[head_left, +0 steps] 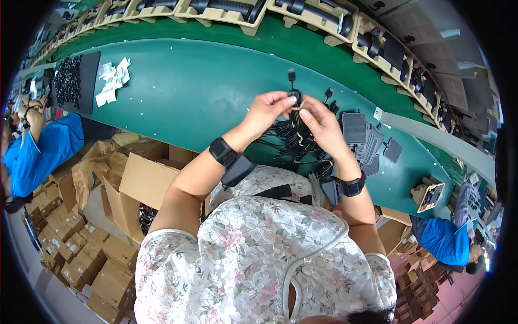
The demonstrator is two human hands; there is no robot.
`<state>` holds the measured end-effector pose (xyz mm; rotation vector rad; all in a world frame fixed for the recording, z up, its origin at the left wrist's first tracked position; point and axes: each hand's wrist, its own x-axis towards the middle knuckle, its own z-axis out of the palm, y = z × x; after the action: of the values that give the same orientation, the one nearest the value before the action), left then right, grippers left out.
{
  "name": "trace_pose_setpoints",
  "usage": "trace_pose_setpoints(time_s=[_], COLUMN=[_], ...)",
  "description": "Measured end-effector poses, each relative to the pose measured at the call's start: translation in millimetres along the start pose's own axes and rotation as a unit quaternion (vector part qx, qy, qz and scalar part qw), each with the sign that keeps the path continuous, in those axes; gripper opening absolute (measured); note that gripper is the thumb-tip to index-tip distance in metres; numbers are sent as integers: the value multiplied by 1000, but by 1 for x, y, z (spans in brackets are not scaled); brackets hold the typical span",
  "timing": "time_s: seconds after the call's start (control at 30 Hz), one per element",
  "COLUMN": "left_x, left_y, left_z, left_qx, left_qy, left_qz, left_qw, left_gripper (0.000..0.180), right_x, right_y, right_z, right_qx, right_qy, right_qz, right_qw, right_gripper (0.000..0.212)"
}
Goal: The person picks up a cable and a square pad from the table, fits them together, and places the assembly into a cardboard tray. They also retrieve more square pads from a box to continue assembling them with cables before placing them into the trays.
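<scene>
My left hand [272, 107] pinches a coiled black USB cable [295, 95] between thumb and fingers above the green table. The cable's plug [292, 75] sticks up past my fingertips, pointing away from me. From the other side, my right hand [324, 123] closes its fingers on the same coil, where a thin tan band [298, 107] shows against the black. Directly below both hands lies a heap of black cables [294, 139], partly covered by them. Another loose plug [328, 93] rests just beyond my right hand.
Flat dark grey plates [360, 132] lie right of the cables. White paper scraps [113, 81] and a dark mat of small black parts [69, 81] sit far left. Tan trays [324, 20] with black items line the far side. Cardboard boxes [110, 270] fill the lower left; people sit at both ends.
</scene>
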<state>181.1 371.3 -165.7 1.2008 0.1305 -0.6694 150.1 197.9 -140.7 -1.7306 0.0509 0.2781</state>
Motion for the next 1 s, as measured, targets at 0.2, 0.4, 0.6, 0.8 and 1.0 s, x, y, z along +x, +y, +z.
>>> trace_pose_setpoints(time_s=[0.2,0.4,0.6,0.8,1.0], left_x=[1,-22,-8,0,1], left_y=[-3,16,6,20,7], left_z=[34,10,5,20,4], left_qx=[344,170,54,40,162], left_qy=[209,-313,-202,-175,-45], left_qz=[367,-120,-56,18,88], left_qw=[839,927,976,984,982], left_gripper=[21,20,20,20,27], right_x=[5,7,-10,-26,49], right_y=[-29,-15,-34,-44,-24], right_z=[-1,-44,-22,-22,-139], right_qx=[278,574,14,-245,-349], right_qy=[15,-92,-52,29,314], right_qz=[56,27,-193,-20,-131], right_qw=[959,813,980,969,873], right_gripper=[27,21,18,22,31])
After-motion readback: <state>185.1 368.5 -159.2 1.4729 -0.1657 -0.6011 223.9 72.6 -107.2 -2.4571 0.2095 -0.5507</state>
